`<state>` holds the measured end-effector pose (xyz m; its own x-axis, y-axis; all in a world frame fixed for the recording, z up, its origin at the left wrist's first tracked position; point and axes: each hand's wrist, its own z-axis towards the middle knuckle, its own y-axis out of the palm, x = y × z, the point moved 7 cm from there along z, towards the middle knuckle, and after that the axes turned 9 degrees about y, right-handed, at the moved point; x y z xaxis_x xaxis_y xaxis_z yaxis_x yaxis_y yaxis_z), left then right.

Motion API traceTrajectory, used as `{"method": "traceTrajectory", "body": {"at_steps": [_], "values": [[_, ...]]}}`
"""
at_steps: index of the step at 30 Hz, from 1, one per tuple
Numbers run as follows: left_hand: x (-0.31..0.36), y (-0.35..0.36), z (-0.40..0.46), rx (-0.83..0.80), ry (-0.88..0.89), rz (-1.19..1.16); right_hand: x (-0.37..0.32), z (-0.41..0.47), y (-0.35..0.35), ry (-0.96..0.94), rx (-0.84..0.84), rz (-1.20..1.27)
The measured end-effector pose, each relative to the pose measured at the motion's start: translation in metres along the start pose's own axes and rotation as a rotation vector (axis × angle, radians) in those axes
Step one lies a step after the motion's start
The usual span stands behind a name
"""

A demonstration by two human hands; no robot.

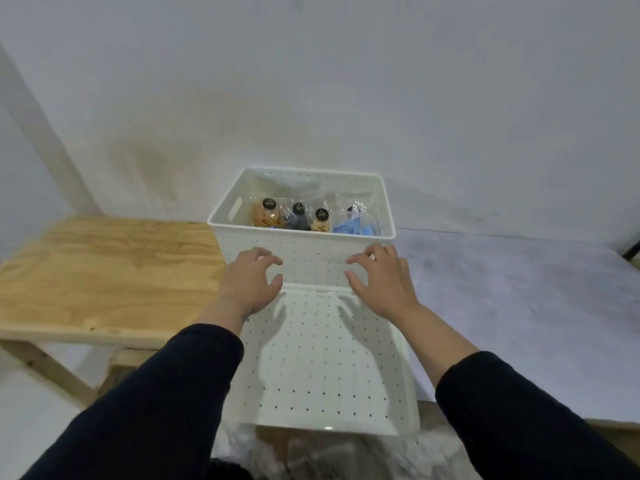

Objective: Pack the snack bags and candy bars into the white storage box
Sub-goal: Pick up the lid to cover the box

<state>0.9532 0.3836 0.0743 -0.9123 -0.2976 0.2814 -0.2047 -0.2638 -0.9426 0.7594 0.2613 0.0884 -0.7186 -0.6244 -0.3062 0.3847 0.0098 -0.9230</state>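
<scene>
White storage box [302,252], frame centre, on grey surface [512,306]; snack bags [308,218] standing inside.
Left hand [250,284] and right hand [381,280] above perforated lid [325,368], fingers loosely curled, grip holding nothing; wooden surface [104,271] at left.

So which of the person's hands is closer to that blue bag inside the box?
Right. The right hand hovers in front of the box just below the blue bag; the left hand hovers further over, below the orange snack bag.
</scene>
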Motion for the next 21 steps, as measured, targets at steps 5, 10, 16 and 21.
{"method": "traceTrajectory", "body": {"at_steps": [5,10,16,21], "values": [[-0.031,0.053,-0.072,-0.128,-0.201,-0.073,0.047,-0.067,0.054,0.237,-0.232,-0.015],[-0.068,0.103,-0.118,-0.328,-0.355,-0.038,0.086,-0.123,0.093,0.517,-0.34,-0.084],[-0.085,0.125,-0.136,-0.292,-0.432,0.01,0.085,-0.146,0.108,0.655,-0.216,0.0],[-0.089,0.116,-0.155,-0.249,-0.5,-0.122,0.075,-0.169,0.107,0.755,-0.164,0.085]]}}
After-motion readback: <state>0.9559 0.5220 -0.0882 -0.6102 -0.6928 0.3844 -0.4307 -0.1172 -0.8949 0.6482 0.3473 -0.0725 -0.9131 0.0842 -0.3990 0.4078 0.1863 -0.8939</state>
